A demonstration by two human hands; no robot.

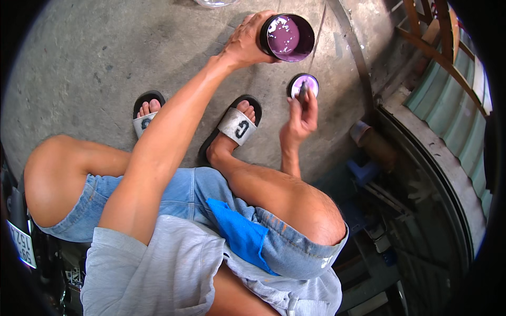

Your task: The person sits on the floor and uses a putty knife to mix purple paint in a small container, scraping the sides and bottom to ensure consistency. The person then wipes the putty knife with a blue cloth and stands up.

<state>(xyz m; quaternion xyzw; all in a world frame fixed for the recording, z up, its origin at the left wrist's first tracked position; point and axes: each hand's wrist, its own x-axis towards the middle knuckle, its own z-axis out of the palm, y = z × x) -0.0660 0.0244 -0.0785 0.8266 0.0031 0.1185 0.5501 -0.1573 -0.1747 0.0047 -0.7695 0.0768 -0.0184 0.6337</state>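
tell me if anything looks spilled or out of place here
No spill stands out: the purple liquid sits inside the black cup held by the left hand. The one mild oddity is the blue cloth across the denim shorts, apparently loose rather than sewn on.

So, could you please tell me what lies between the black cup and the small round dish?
In the head view, only a narrow strip of concrete floor shows between the cup and the dish.

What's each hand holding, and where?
Left hand: black cylindrical pot of purple liquid, by its outer wall. Right hand: small dark object, pinched; exact hold unclear.
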